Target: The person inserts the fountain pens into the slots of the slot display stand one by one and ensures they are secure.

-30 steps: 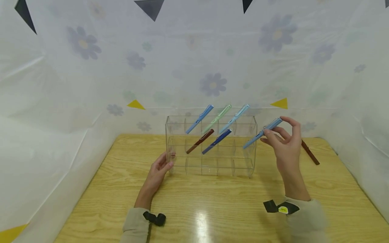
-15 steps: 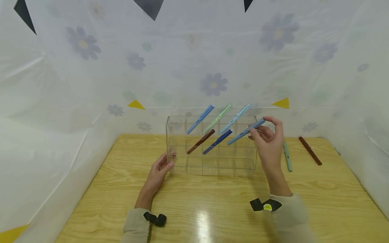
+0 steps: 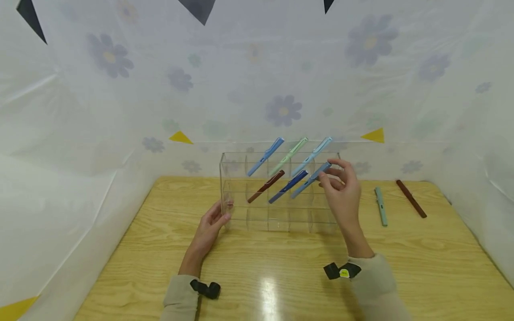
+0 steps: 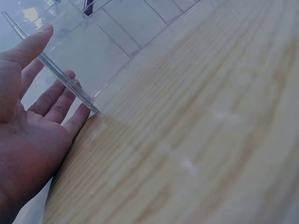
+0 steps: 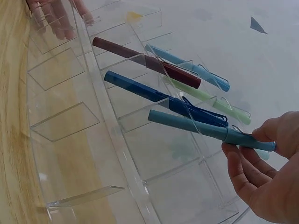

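Note:
A clear acrylic rack [image 3: 221, 183] with tiered compartments stands on the table. My left hand [image 3: 209, 229] holds its left side panel, thumb in front and fingers on the outer side, as the left wrist view shows. My right hand [image 3: 345, 196] pinches a grey-blue pen [image 5: 187, 123] near its cap end. This pen slants into the middle tier, beside a dark blue pen [image 3: 288, 186] and a maroon pen [image 3: 266, 186]. In the top tier lean a blue pen [image 3: 266, 156], a pale green pen [image 3: 288, 156] and a light blue pen [image 3: 312, 156].
Right of the rack, a green pen [image 3: 380, 206] and a brown pen [image 3: 411, 199] lie on the wooden table [image 3: 241, 276]. A white flowered sheet [image 3: 241, 89] hangs behind and at both sides. The rack's bottom tier has thin upright dividers.
My right hand has moved left with the grey-blue pen, from beyond the rack's right side into the middle tier. The green pen has come into sight. My left hand stays at the rack.

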A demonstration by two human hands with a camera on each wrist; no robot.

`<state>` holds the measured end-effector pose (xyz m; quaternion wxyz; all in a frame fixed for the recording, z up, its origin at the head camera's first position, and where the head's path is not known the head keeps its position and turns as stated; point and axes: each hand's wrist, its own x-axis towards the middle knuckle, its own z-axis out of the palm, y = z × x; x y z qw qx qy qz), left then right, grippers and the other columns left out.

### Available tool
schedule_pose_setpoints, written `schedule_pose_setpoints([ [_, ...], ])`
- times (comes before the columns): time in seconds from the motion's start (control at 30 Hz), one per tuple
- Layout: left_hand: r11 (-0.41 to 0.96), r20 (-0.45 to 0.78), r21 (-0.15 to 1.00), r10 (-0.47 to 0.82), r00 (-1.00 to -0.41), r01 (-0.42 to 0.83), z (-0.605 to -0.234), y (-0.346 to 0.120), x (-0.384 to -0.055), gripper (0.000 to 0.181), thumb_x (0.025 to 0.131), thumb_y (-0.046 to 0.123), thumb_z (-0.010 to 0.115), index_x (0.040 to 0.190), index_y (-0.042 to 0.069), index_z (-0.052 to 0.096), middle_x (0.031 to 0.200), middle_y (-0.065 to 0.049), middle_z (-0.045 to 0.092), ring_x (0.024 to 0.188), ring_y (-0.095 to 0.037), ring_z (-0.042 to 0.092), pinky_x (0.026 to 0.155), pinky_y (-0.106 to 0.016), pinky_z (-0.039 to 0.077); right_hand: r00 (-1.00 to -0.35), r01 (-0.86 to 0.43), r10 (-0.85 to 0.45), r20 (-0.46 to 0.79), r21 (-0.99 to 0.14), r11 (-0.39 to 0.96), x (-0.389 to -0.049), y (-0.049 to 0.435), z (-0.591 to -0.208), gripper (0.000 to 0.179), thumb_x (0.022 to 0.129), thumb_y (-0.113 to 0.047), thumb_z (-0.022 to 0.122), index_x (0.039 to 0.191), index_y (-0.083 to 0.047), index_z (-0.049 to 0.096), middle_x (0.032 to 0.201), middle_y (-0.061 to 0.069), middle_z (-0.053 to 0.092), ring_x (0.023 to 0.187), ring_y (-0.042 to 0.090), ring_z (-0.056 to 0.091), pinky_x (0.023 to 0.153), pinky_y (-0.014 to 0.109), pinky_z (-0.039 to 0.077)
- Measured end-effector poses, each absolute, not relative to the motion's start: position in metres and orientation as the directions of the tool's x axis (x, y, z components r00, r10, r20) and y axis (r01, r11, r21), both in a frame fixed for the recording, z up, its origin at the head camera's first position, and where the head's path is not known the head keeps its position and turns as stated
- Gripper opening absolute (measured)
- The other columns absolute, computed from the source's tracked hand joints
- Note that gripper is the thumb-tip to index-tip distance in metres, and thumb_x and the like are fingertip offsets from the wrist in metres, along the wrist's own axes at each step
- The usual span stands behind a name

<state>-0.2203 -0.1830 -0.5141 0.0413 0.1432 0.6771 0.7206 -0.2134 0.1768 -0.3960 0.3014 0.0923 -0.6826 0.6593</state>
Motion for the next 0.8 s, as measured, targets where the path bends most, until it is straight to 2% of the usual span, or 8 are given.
schedule_pose_setpoints([
  [0.17, -0.081, 0.152, 0.987, 0.252, -0.956, 0.136, -0.515, -0.184, -0.220, 0.058, 0.106, 0.017, 0.061, 0.159, 0.013, 0.038, 0.158, -0.018, 0.043, 0.149, -0.026, 0.036, 0.109, -0.022, 0.041, -0.800, -0.507, 0.256, 0.542, -0.840, 0.193, -0.214, 0.170, -0.400, 0.035, 0.096, 0.009, 0.064, 0.130, 0.007, 0.058, 0.103, 0.030, 0.068, 0.072, 0.000, 0.070, 0.066, 0.018, 0.057],
  [0.37, -0.082, 0.166, 0.985, 0.257, -0.952, 0.150, -0.514, -0.183, -0.221, 0.058, 0.106, 0.016, 0.060, 0.159, 0.013, 0.038, 0.157, -0.019, 0.043, 0.149, -0.028, 0.036, 0.109, -0.022, 0.042, -0.793, -0.488, 0.233, 0.563, -0.816, 0.310, -0.218, 0.172, -0.409, 0.032, 0.098, -0.001, 0.068, 0.129, 0.001, 0.060, 0.103, 0.022, 0.072, 0.076, -0.002, 0.070, 0.067, 0.019, 0.058],
  [0.47, -0.077, 0.161, 0.986, 0.253, -0.954, 0.146, -0.513, -0.182, -0.220, 0.057, 0.106, 0.017, 0.060, 0.159, 0.014, 0.039, 0.157, -0.016, 0.044, 0.149, -0.025, 0.036, 0.109, -0.022, 0.041, -0.785, -0.478, 0.229, 0.575, -0.798, 0.368, -0.218, 0.174, -0.409, 0.032, 0.098, -0.005, 0.070, 0.127, 0.000, 0.061, 0.101, 0.019, 0.074, 0.078, 0.007, 0.073, 0.068, 0.016, 0.057],
  [0.63, -0.080, 0.154, 0.987, 0.247, -0.957, 0.139, -0.514, -0.182, -0.220, 0.058, 0.105, 0.018, 0.061, 0.159, 0.014, 0.039, 0.157, -0.013, 0.045, 0.150, -0.023, 0.035, 0.110, -0.022, 0.040, -0.764, -0.456, 0.232, 0.602, -0.758, 0.466, -0.217, 0.178, -0.408, 0.031, 0.096, -0.005, 0.073, 0.124, 0.002, 0.061, 0.100, 0.020, 0.075, 0.082, 0.029, 0.075, 0.070, 0.009, 0.053],
  [0.8, -0.076, 0.158, 0.987, 0.247, -0.956, 0.143, -0.515, -0.184, -0.221, 0.058, 0.106, 0.017, 0.061, 0.159, 0.013, 0.039, 0.157, -0.014, 0.045, 0.149, -0.024, 0.036, 0.109, -0.021, 0.041, -0.744, -0.443, 0.227, 0.628, -0.719, 0.535, -0.216, 0.182, -0.406, 0.029, 0.093, -0.003, 0.076, 0.118, 0.004, 0.064, 0.094, 0.022, 0.075, 0.078, 0.032, 0.076, 0.068, 0.005, 0.049],
])
